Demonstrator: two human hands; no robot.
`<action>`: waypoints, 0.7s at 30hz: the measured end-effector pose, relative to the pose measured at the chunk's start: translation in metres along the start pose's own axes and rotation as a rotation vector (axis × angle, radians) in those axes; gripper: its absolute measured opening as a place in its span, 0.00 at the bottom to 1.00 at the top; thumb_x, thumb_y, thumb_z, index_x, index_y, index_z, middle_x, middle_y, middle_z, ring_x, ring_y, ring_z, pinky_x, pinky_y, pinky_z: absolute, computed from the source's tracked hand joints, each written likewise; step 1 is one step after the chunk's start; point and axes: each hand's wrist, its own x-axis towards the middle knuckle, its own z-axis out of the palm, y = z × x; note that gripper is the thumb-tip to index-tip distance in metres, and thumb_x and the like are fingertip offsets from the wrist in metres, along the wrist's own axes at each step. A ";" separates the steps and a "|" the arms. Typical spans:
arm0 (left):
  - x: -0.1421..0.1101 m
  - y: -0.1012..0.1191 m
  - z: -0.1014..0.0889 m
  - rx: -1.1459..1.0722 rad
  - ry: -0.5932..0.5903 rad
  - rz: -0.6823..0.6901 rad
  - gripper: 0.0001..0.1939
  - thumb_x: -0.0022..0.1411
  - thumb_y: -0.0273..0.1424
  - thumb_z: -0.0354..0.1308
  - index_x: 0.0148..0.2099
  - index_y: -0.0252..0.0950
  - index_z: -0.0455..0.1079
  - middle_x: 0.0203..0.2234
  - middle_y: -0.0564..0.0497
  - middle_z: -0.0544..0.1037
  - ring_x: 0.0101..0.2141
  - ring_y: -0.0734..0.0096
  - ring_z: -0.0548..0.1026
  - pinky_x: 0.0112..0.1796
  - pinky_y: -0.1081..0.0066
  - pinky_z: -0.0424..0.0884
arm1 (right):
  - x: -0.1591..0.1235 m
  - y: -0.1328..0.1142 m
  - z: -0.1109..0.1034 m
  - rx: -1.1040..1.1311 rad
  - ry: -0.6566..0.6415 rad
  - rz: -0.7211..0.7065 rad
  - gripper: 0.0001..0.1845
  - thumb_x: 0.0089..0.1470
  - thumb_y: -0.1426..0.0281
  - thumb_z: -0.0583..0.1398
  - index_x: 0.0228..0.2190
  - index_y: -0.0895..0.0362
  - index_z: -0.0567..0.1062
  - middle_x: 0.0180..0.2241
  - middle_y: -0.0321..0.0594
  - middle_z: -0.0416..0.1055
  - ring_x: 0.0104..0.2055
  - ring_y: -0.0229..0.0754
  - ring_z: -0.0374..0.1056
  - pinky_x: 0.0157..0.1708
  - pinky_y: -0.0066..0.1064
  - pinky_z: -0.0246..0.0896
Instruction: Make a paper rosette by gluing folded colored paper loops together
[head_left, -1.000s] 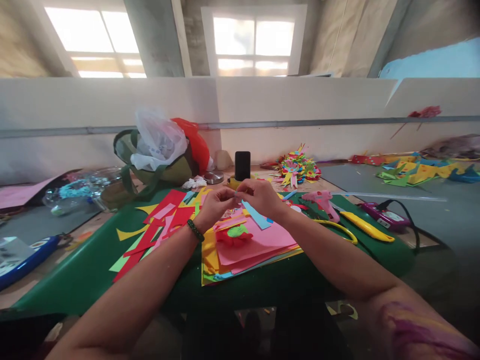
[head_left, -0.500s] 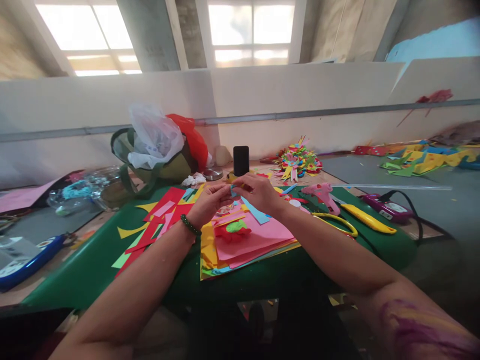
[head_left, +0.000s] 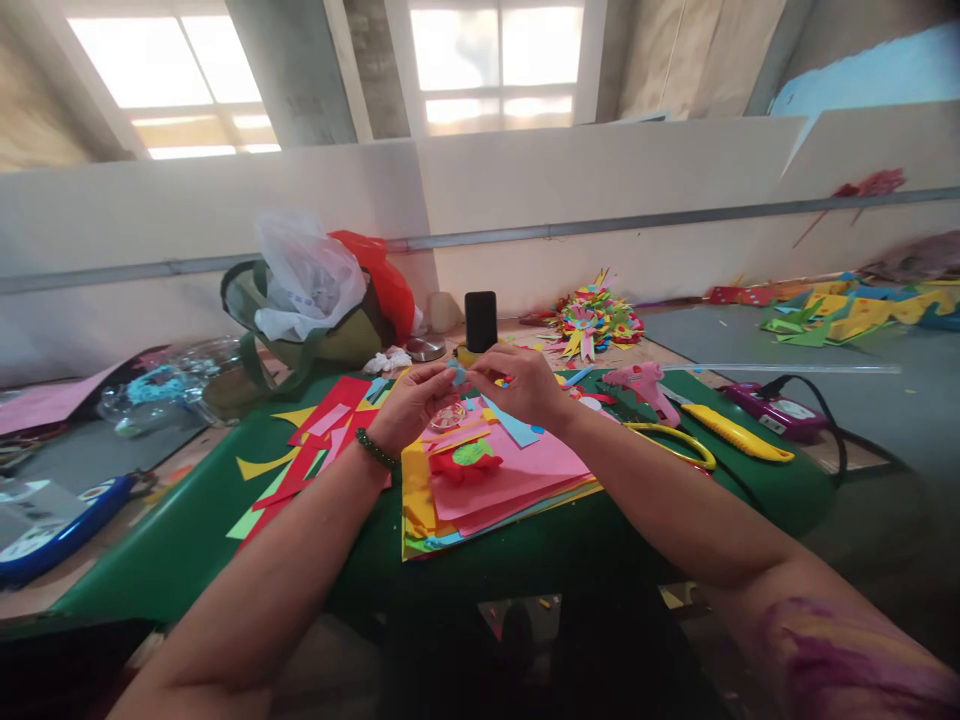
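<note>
Left hand (head_left: 418, 402) pinching a small blue scrap (head_left: 457, 374), right hand (head_left: 526, 384) at its three o'clock edge, its grip unclear; light fingertip pressure should help avoid creasing.

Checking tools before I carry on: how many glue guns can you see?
1: the pink glue gun, lying on the green mat, between the right hand and the yellow knife. Others may be hidden from view.
</note>
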 end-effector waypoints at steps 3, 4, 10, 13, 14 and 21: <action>0.001 0.001 -0.002 0.024 0.065 0.041 0.17 0.36 0.31 0.78 0.30 0.34 0.78 0.26 0.51 0.82 0.29 0.72 0.80 0.32 0.77 0.76 | 0.001 -0.001 -0.002 0.057 0.011 0.035 0.12 0.59 0.65 0.59 0.27 0.58 0.77 0.29 0.40 0.74 0.30 0.35 0.67 0.32 0.28 0.61; 0.001 0.001 -0.002 0.051 0.079 0.070 0.17 0.36 0.32 0.78 0.29 0.34 0.78 0.26 0.51 0.82 0.29 0.73 0.79 0.32 0.76 0.75 | 0.002 -0.001 -0.001 0.104 0.028 0.082 0.14 0.59 0.64 0.59 0.26 0.58 0.76 0.28 0.39 0.73 0.29 0.36 0.67 0.31 0.28 0.61; 0.001 -0.005 0.001 0.240 0.094 0.239 0.19 0.35 0.41 0.78 0.29 0.35 0.80 0.28 0.50 0.82 0.30 0.72 0.76 0.35 0.72 0.73 | 0.009 0.000 0.010 0.681 -0.125 0.589 0.15 0.56 0.59 0.63 0.28 0.57 0.70 0.26 0.36 0.73 0.24 0.35 0.70 0.23 0.25 0.64; 0.001 -0.006 0.001 0.267 0.077 0.249 0.20 0.36 0.43 0.77 0.28 0.35 0.80 0.27 0.51 0.81 0.29 0.72 0.75 0.34 0.72 0.72 | 0.008 0.000 0.014 0.846 -0.147 0.675 0.12 0.50 0.65 0.68 0.28 0.57 0.71 0.25 0.34 0.74 0.25 0.34 0.72 0.26 0.25 0.67; 0.001 -0.007 0.001 0.268 0.082 0.240 0.20 0.36 0.43 0.77 0.29 0.35 0.79 0.26 0.51 0.80 0.28 0.73 0.75 0.33 0.72 0.72 | 0.008 0.000 0.015 0.864 -0.130 0.665 0.12 0.48 0.66 0.69 0.28 0.57 0.71 0.24 0.33 0.74 0.25 0.34 0.71 0.27 0.25 0.68; 0.005 -0.007 -0.003 0.207 0.130 0.154 0.22 0.36 0.41 0.76 0.28 0.34 0.72 0.23 0.55 0.76 0.26 0.76 0.74 0.32 0.73 0.73 | 0.008 0.006 0.019 0.813 -0.040 0.567 0.15 0.38 0.78 0.69 0.32 0.59 0.73 0.25 0.33 0.75 0.27 0.35 0.72 0.31 0.28 0.69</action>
